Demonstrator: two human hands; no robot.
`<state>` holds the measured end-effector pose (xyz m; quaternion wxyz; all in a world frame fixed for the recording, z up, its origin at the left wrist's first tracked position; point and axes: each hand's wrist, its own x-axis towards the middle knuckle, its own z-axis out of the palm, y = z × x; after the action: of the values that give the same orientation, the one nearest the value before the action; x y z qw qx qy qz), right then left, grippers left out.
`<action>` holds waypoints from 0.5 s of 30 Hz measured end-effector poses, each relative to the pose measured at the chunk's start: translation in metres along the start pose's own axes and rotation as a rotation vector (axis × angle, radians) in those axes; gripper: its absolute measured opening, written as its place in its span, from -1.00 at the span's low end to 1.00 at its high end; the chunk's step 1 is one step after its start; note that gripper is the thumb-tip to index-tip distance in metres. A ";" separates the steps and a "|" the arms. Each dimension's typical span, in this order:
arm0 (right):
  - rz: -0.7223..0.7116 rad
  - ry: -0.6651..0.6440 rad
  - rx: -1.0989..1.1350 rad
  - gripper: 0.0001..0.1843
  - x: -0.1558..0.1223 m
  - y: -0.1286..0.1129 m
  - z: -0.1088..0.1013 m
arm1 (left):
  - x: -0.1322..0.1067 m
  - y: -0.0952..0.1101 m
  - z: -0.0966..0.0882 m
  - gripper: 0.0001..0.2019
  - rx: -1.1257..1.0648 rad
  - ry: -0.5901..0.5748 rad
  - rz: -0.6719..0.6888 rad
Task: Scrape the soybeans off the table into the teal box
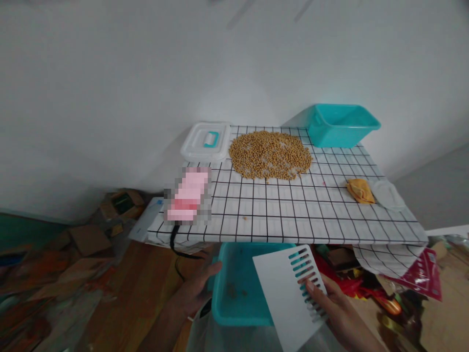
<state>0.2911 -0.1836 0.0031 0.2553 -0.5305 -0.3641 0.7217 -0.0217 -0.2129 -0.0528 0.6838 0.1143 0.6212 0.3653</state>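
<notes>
My left hand (201, 287) grips the left side of a teal plastic bin (240, 320), its thumb on the rim. The bin sits low at the table's front edge, and a few dark specks show on its floor. My right hand (331, 304) is closed on a flat white plastic board (280, 293) with a row of slots along its right side. That board is tilted over the right part of the bin and hides some of it. Further back, a spread pile of soybeans (269, 154) lies on the table.
The table has a white checked cloth (227, 215). A second teal bin (331, 134) stands back right, a white lid (198, 144) back left. A blurred pink object (188, 193) with a black cable lies left. A yellow cloth (361, 189) and white round piece (388, 195) lie right.
</notes>
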 end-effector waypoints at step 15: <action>-0.971 -0.155 -1.347 -0.71 0.045 -0.182 0.011 | 0.005 0.012 0.012 -0.48 -0.144 -0.105 -0.112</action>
<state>0.2633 -0.0427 0.1237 0.1405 -0.3028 -0.9225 0.1937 -0.0145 -0.1976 -0.0471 0.7412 0.0488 0.5620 0.3639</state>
